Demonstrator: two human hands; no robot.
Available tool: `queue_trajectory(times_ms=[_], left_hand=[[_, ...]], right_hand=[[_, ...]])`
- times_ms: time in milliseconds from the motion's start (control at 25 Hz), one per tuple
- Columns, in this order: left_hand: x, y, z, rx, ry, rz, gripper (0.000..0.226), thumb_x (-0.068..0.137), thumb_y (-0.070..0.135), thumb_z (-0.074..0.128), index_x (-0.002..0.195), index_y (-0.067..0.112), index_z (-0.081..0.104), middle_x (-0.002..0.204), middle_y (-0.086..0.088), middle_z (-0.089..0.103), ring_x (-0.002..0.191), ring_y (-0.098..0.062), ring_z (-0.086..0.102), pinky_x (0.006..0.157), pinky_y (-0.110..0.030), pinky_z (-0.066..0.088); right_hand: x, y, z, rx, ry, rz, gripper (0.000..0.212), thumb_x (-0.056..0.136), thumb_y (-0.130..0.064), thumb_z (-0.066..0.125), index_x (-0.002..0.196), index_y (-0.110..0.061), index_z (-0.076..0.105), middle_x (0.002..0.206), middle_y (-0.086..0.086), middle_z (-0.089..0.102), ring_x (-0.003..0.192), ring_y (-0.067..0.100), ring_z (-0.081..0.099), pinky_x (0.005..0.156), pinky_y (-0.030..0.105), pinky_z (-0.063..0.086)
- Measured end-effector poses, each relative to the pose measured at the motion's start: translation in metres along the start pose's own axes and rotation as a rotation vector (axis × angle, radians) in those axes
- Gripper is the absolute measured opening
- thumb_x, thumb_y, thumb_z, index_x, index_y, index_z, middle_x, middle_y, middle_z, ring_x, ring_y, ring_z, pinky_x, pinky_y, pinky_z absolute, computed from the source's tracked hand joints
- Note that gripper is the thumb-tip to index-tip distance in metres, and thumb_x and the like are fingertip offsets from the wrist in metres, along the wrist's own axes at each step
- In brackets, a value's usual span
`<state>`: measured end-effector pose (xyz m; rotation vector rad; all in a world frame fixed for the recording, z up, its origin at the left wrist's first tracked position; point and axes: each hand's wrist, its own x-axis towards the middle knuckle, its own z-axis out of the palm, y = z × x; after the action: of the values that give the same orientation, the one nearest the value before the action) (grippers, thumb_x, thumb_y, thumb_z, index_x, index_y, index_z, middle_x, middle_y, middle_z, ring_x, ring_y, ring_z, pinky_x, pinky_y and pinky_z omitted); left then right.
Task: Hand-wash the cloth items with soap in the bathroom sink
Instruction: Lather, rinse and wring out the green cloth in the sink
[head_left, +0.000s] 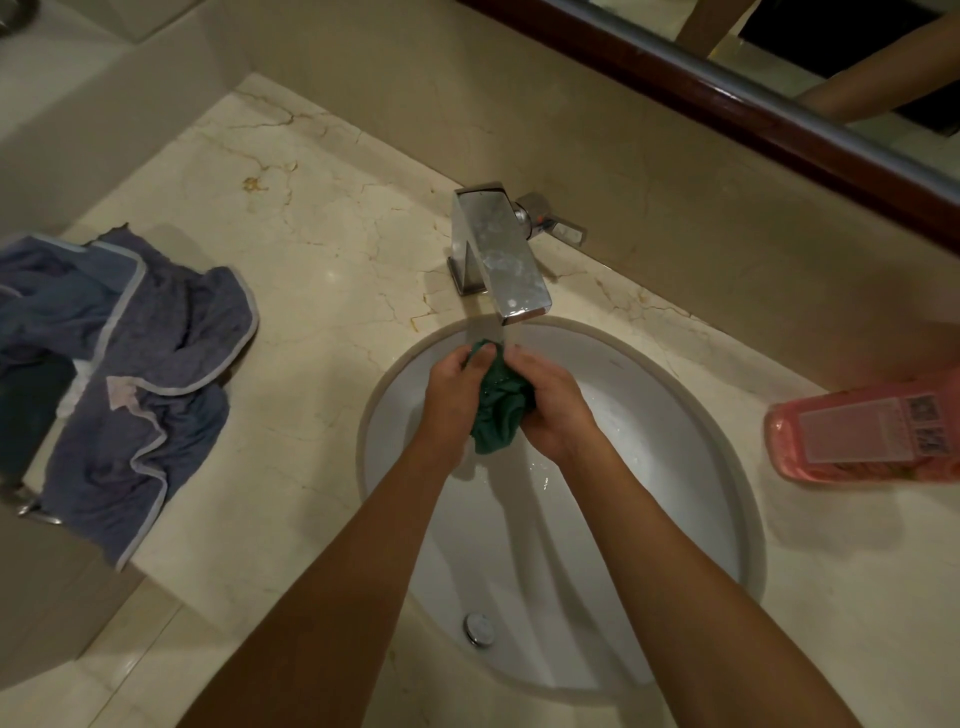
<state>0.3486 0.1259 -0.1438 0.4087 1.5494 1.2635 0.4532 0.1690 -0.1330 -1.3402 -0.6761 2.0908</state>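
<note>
Marble, cream with thin brown veins, makes up the worktop (322, 291) that carries everything around me. Sunk into it is the white oval sink (675, 467), its drain stopper (478, 627) near the front wall. A heap of blue-grey clothes with pale trim (150, 374) lies on the worktop to my left, well apart from the sink. A pink soap bottle (862, 436) lies on its side at the right edge. The chrome tap (498, 254) stands behind the sink, its spout reaching out over the bowl. Just below the spout, over the bowl, my left hand (451, 392) and right hand (551, 402) both grip a bunched green cloth (496, 402), fingers curled round it from either side.
</note>
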Motion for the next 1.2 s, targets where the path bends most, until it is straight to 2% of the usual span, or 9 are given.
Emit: queue_trajectory(times_ms=[120, 240, 400, 520, 600, 760, 920, 1120, 1200], left_hand=[[0.003, 0.0, 0.002, -0.022, 0.057, 0.012, 0.023, 0.105, 0.02, 0.049, 0.103, 0.013, 0.071, 0.101, -0.014, 0.074, 0.098, -0.031, 0.071, 0.089, -0.043, 0.06], [0.005, 0.001, 0.003, 0.018, 0.075, 0.034, 0.025, 0.105, 0.018, 0.049, 0.1, 0.013, 0.073, 0.099, -0.016, 0.074, 0.095, -0.031, 0.071, 0.087, -0.044, 0.061], [0.002, 0.002, 0.01, 0.091, 0.08, 0.037, 0.023, 0.102, 0.021, 0.058, 0.098, 0.006, 0.075, 0.089, -0.011, 0.075, 0.079, -0.02, 0.072, 0.069, -0.026, 0.061], [0.003, 0.0, 0.012, 0.067, 0.089, -0.003, 0.023, 0.101, 0.025, 0.06, 0.1, 0.007, 0.075, 0.092, -0.009, 0.076, 0.085, -0.022, 0.073, 0.076, -0.03, 0.061], [0.004, -0.001, 0.012, 0.046, 0.101, -0.014, 0.022, 0.101, 0.026, 0.061, 0.101, 0.009, 0.075, 0.093, -0.008, 0.076, 0.089, -0.023, 0.073, 0.081, -0.033, 0.061], [0.005, -0.002, 0.007, 0.1, 0.102, 0.009, 0.016, 0.097, 0.024, 0.067, 0.098, 0.011, 0.076, 0.092, -0.007, 0.076, 0.09, -0.025, 0.073, 0.084, -0.038, 0.061], [0.005, -0.001, 0.007, 0.215, 0.044, -0.005, 0.017, 0.094, 0.031, 0.07, 0.1, 0.015, 0.071, 0.095, -0.006, 0.073, 0.091, -0.025, 0.072, 0.083, -0.039, 0.06], [0.002, 0.006, 0.0, 0.213, -0.171, -0.093, 0.022, 0.093, 0.035, 0.071, 0.094, 0.013, 0.075, 0.083, -0.005, 0.077, 0.077, -0.021, 0.075, 0.065, -0.024, 0.059], [0.001, 0.008, 0.001, 0.097, -0.146, -0.108, 0.021, 0.098, 0.031, 0.066, 0.092, 0.014, 0.076, 0.083, -0.006, 0.078, 0.077, -0.022, 0.076, 0.066, -0.027, 0.06]], right_hand=[[0.0, 0.0, 0.005, -0.036, 0.048, 0.046, 0.016, 0.094, -0.011, 0.066, 0.107, -0.001, 0.069, 0.098, 0.015, 0.074, 0.088, 0.025, 0.073, 0.08, 0.035, 0.06], [0.004, 0.001, 0.008, -0.007, 0.176, 0.044, 0.022, 0.096, -0.018, 0.066, 0.105, 0.002, 0.069, 0.093, 0.015, 0.074, 0.081, 0.024, 0.073, 0.074, 0.035, 0.061], [0.008, 0.002, 0.012, -0.092, 0.314, 0.05, 0.032, 0.099, -0.033, 0.06, 0.098, -0.003, 0.071, 0.09, 0.014, 0.074, 0.08, 0.023, 0.072, 0.07, 0.032, 0.059], [0.003, -0.003, 0.009, -0.042, 0.146, 0.114, 0.039, 0.1, -0.04, 0.057, 0.109, -0.005, 0.07, 0.1, 0.014, 0.076, 0.09, 0.024, 0.074, 0.076, 0.034, 0.059], [0.0, -0.004, 0.005, -0.05, 0.064, 0.076, 0.031, 0.1, -0.032, 0.06, 0.112, -0.004, 0.067, 0.101, 0.014, 0.075, 0.088, 0.021, 0.074, 0.072, 0.031, 0.059], [0.003, -0.002, 0.002, -0.213, 0.228, -0.014, 0.021, 0.101, -0.032, 0.057, 0.103, -0.011, 0.063, 0.095, 0.011, 0.072, 0.083, 0.021, 0.072, 0.062, 0.03, 0.058], [0.007, -0.002, -0.003, -0.367, 0.302, -0.117, 0.022, 0.102, -0.035, 0.053, 0.096, -0.016, 0.062, 0.091, 0.008, 0.067, 0.086, 0.022, 0.066, 0.064, 0.032, 0.056], [0.007, -0.011, -0.01, -0.212, 0.253, -0.149, 0.019, 0.097, -0.03, 0.065, 0.093, -0.014, 0.072, 0.084, 0.008, 0.07, 0.075, 0.019, 0.067, 0.065, 0.032, 0.058], [0.006, -0.01, -0.008, -0.174, 0.239, -0.124, 0.018, 0.096, -0.028, 0.067, 0.092, -0.012, 0.074, 0.082, 0.009, 0.072, 0.073, 0.019, 0.07, 0.065, 0.031, 0.059]])
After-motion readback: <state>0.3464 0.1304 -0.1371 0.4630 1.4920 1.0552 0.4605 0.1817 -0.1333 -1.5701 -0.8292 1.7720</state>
